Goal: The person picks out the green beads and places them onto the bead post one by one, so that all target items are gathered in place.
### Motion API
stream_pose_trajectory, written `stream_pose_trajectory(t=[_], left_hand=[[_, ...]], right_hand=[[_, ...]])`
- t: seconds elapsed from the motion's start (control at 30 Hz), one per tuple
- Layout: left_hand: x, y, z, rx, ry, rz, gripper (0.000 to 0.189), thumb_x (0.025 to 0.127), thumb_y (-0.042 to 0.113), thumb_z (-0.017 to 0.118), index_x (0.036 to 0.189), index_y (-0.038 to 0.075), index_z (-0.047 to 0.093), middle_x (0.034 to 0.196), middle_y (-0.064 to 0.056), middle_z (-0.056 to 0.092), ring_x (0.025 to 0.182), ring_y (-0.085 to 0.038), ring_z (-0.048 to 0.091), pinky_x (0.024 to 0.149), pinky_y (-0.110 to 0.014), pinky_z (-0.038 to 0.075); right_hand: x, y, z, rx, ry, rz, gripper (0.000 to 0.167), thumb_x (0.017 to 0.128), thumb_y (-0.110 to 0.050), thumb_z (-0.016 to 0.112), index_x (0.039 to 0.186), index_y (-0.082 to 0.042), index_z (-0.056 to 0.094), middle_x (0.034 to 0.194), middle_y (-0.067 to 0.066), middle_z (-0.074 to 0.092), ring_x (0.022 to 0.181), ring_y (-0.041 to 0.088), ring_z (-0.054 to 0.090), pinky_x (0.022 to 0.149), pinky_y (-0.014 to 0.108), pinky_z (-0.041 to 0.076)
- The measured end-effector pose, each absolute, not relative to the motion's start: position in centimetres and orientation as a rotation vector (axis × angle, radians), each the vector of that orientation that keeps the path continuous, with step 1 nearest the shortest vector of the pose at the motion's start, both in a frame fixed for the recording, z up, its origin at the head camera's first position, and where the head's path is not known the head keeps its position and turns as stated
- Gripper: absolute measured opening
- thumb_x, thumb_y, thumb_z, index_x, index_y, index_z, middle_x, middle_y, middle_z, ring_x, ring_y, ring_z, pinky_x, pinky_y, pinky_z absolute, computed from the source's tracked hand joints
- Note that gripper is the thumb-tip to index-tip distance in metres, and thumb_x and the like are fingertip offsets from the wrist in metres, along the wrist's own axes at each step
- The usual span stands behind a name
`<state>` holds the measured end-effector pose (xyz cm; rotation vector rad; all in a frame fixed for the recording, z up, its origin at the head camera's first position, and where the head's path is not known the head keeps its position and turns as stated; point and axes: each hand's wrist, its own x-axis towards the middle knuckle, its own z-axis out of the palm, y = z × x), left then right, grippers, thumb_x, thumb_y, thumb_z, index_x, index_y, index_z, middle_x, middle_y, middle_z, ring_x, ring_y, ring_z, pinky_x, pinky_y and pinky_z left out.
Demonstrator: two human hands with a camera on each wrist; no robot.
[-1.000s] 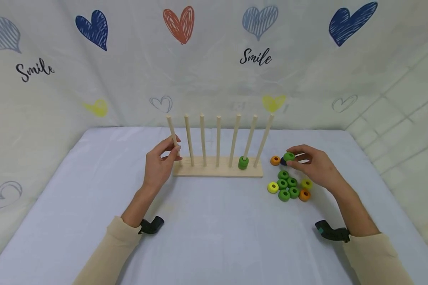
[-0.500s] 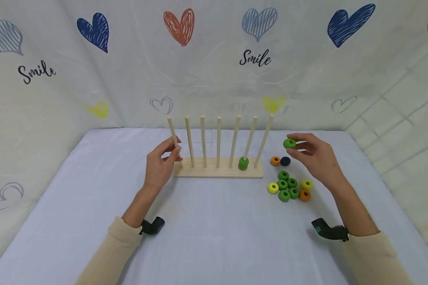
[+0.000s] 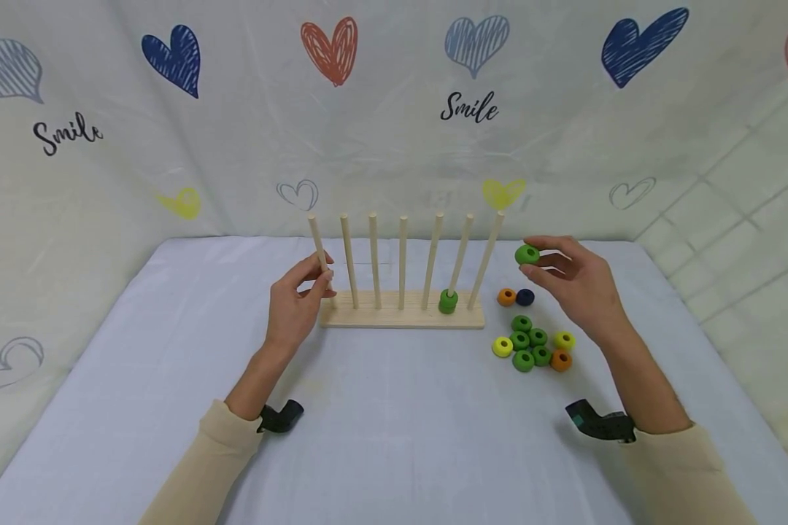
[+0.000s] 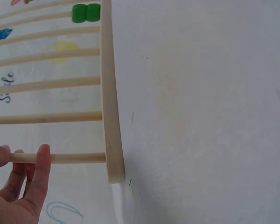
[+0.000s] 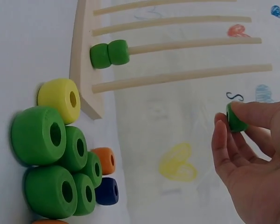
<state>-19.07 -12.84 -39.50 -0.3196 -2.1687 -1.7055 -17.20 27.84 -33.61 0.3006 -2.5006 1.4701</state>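
A wooden rack [image 3: 387, 317] with several upright pegs stands at the table's far side. The left hand [image 3: 293, 302] grips its leftmost peg [image 4: 77, 158] between thumb and fingers. Two green beads [image 5: 109, 53] are stacked at the foot of the second peg from the right. In the air right of the rack, the right hand [image 3: 578, 284] pinches a loose green bead [image 3: 527, 254] between thumb and fingertips. Its hole shows in the head view; in the right wrist view the thumb and fingers partly cover it.
Loose beads lie right of the rack: several green beads [image 3: 537, 336], a yellow bead [image 3: 502, 346], another yellow bead [image 3: 564, 340], an orange bead [image 3: 561, 360], another orange bead [image 3: 507, 297] and a dark blue bead [image 3: 525, 297]. A printed cloth hangs behind the white table.
My right hand has lifted the green bead up from beside the dark blue bead, then shifted slightly left with it. The left hand stays on the peg.
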Motion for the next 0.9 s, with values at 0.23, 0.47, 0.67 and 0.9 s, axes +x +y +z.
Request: stream_pose_trajectory(t=[0.23,0.47,0.67,0.9], left_hand=[[-19.1,-12.9,-39.6,-0.328,-2.153,-1.726,0.019,0.1,0.006,0.068,0.119,0.006,0.071,0.101,-0.017,0.07,0.095,-0.014,0.067,0.076,-0.028,0.065],[-19.0,-12.8,-39.4,-0.33,-2.145,-1.73,0.02,0.099,0.002,0.068,0.119,0.005,0.07,0.099,-0.017,0.069,0.099,-0.036,0.066,0.075,-0.024,0.064],[-19.0,-12.8,-39.4,-0.336,-2.144,-1.719,0.019,0.099,0.004,0.068,0.119,0.005,0.07,0.099,-0.018,0.07,0.096,-0.019,0.068,0.074,-0.025,0.065],[-19.1,-12.8,-39.5,-0.326,-2.156,-1.711,0.019,0.099,0.005,0.069,0.118,0.006,0.071,0.1,-0.018,0.07,0.094,-0.012,0.067,0.074,-0.026,0.065]], right_hand=[[-17.2,26.8,-33.0,0.331,-2.409,1.548,0.04,0.098,-0.006,0.071,0.137,-0.005,0.063,0.124,-0.013,0.06,0.104,0.001,0.067,0.088,0.01,0.057],[-17.4,26.1,-32.6,0.358,-2.348,1.55,0.041,0.098,-0.007,0.072,0.137,-0.003,0.062,0.124,-0.012,0.06,0.103,0.002,0.067,0.09,0.01,0.056],[-17.4,25.5,-32.2,0.384,-2.302,1.579,0.04,0.097,-0.005,0.071,0.136,-0.01,0.064,0.132,-0.008,0.062,0.101,0.005,0.067,0.09,0.011,0.056],[-17.4,25.0,-31.8,0.397,-2.258,1.602,0.04,0.097,-0.004,0.072,0.135,-0.012,0.065,0.132,-0.005,0.065,0.097,0.005,0.068,0.088,0.012,0.056]])
